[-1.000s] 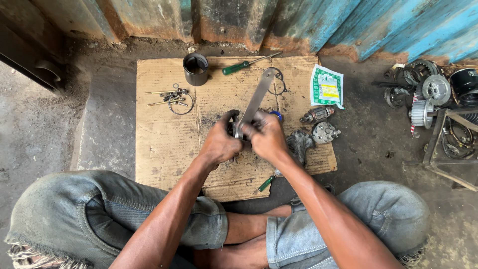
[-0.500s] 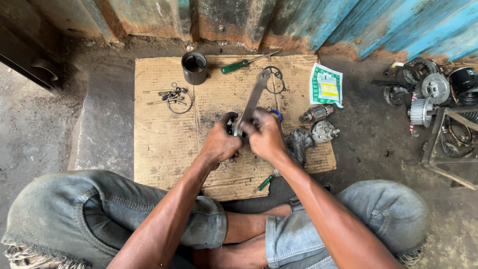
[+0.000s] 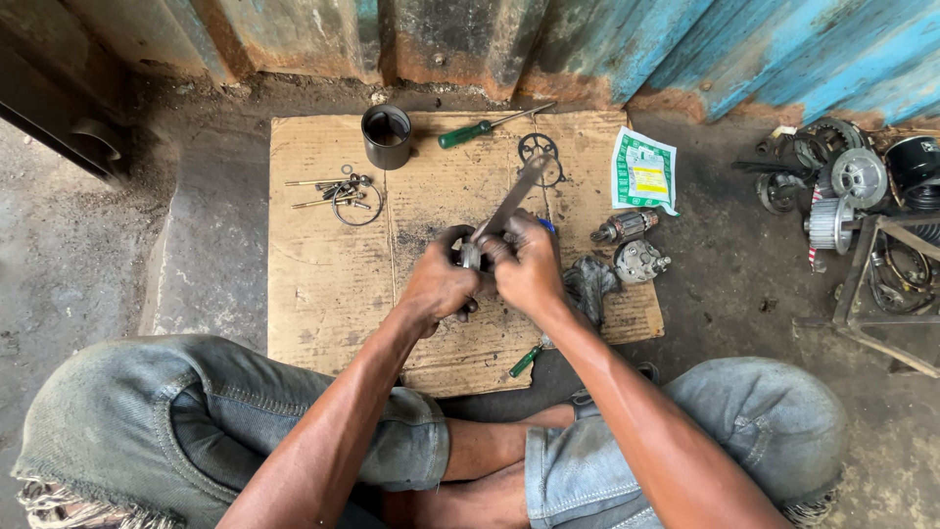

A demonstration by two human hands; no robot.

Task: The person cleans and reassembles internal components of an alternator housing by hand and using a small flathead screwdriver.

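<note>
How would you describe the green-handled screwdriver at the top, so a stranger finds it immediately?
Find the cardboard sheet on the floor. Near its far edge, right of the dark cylindrical cup, lies the screwdriver. Its bright green handle sets it apart from the grey metal parts nearby.

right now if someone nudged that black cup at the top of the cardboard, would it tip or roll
The black cup stands upright and looks squat, so a light nudge would probably slide it across the cardboard rather than tip it. Knocked over, its round wall would likely let it roll. It looks rigid, probably metal or hard plastic, and seems empty, so fairly light.
</note>
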